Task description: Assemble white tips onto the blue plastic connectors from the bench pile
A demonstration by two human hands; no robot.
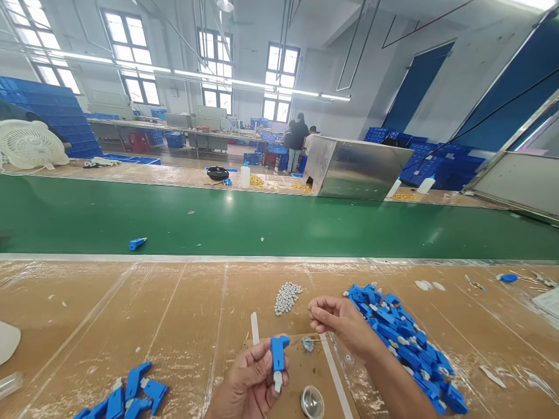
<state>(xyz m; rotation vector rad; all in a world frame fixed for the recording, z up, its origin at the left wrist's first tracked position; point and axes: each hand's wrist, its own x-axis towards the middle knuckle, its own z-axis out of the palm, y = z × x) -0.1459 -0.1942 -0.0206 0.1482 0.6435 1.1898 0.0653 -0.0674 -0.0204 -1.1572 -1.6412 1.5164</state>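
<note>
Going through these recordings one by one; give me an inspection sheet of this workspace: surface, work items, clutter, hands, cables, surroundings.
Surface: brown tabletop, scuffed; green strip beyond.
Work items: blue part with pale tip; grey pile; large blue pile at right, small blue pile lower left.
Clutter: white scraps; stray blue part on the green strip.
Hands: left hand holds the blue part; right hand beside the grey pile, fingertips pinched, contents unclear.
Cables: dark cable, upper right.
Surroundings: fan, metal box, people behind.
</note>
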